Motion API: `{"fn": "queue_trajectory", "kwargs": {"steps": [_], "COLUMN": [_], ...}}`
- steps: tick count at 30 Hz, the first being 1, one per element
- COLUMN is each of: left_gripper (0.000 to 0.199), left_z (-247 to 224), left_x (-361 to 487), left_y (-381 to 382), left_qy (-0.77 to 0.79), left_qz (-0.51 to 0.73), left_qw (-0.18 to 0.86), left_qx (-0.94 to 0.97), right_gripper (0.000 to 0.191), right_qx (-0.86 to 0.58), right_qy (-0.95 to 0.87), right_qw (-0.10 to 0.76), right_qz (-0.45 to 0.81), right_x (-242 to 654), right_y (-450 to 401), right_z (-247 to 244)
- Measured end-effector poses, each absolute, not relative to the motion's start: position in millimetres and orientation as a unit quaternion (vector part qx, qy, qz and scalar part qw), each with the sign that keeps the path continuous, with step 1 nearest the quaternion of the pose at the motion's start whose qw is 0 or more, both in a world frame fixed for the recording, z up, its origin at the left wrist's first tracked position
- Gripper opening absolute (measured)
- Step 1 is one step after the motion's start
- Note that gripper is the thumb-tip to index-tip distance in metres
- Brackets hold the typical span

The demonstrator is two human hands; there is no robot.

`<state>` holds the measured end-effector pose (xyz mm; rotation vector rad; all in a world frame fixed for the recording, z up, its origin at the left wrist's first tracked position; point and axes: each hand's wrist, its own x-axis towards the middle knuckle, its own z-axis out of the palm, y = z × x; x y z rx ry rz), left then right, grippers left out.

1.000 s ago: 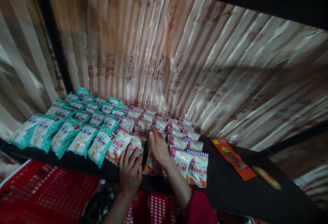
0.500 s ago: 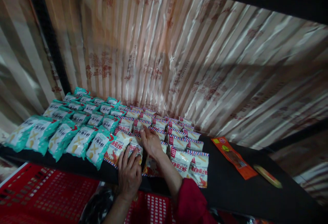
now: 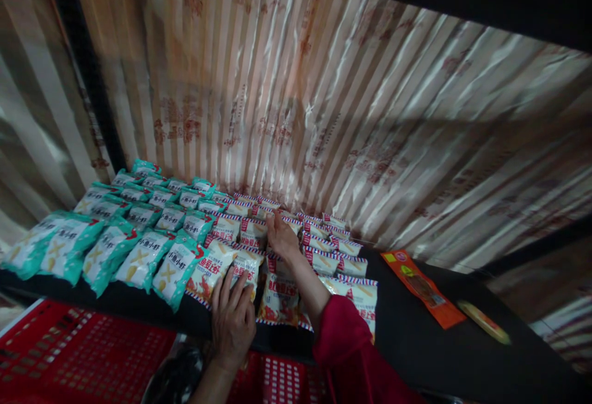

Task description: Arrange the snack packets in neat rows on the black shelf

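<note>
Right hand point(image 3: 283, 239) has shifted toward 12 o'clock over white snack bags point(image 3: 280, 296)

Its grip is unclear. Left hand point(image 3: 234, 317), fingers slightly apart, rests on a front bag point(image 3: 247, 262) at 7 o'clock on the black shelf point(image 3: 416, 354).

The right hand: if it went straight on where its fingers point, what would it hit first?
Probably the white snack bags in the back rows, just beyond the right hand. Depth is hard to judge; passing above them, it would likely meet the striped sheeting behind.
</note>
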<state>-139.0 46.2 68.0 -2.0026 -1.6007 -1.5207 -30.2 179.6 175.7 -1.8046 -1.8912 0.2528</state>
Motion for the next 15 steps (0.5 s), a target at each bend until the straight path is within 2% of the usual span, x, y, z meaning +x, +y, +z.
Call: {"fn": "queue_trajectory", "kwargs": {"steps": [12,15], "left_gripper": [0.03,0.029], "left_z": [69,68], "left_x": [-139,-139], "left_y": [46,46], "left_qy": [-0.535,-0.536], "left_qz": [-0.514,-0.513], "left_qw": [0.072,0.076], "left_qx": [-0.667,-0.667], "right_gripper": [0.041,0.043], "right_qx": [-0.612,-0.617], "right_qy": [-0.73,-0.728], "right_qw": [0.284,0.271], "right_qz": [0.107,0.122], "right_x": [-32,-34], "right_y": [212,208], "right_z": [161,164]}}
